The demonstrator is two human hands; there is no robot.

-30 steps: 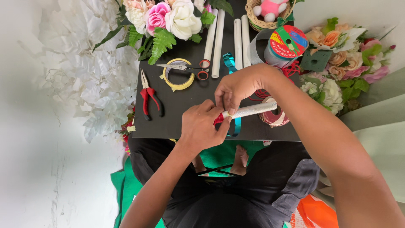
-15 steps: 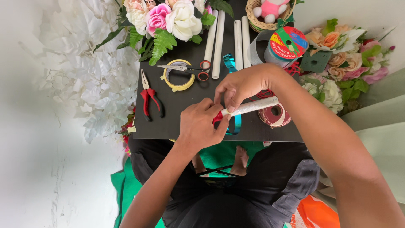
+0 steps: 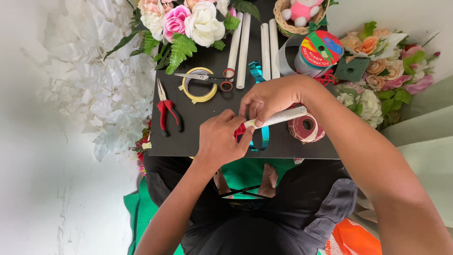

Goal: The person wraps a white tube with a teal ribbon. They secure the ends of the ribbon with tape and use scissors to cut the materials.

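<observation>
**Ana:** Paper roll [image 3: 282, 116], the white one, is what both hands are on, yet the biggest thing in view is the black table [image 3: 198, 137] it hangs above. Around the table's edges lie a bunch of artificial flowers [image 3: 188, 21] at the far left and another cluster of blooms [image 3: 377, 61] on the right.

**Ben:** Next down in size?

**Ana:** Four more white rolls [image 3: 255, 45] lie side by side at the far end, untouched. Beside them sit a spool of ribbon [image 3: 318, 52] and a small wicker basket [image 3: 295, 16] with a pink toy in it.

**Ben:** And the hands?

**Ana:** The right hand [image 3: 276, 97] curls over the roll from above, fingers closed around its near end. The left hand [image 3: 219, 139] pinches that same end, thumb and fingertips tight on a scrap of red ribbon [image 3: 239, 131] pressed against the paper.

**Ben:** How far along does it look?

**Ana:** Early, as a judgement: only the tip shows red, and the rest of the roll is bare white. A red ribbon reel [image 3: 306, 128] sits just beyond the roll, and a teal ribbon [image 3: 264, 137] trails under it.

**Ben:** Smaller things?

**Ana:** A ring of yellow tape [image 3: 199, 97], scissors [image 3: 207, 78] lying across it, and red-handled pliers [image 3: 166, 108] well to the left.
</observation>
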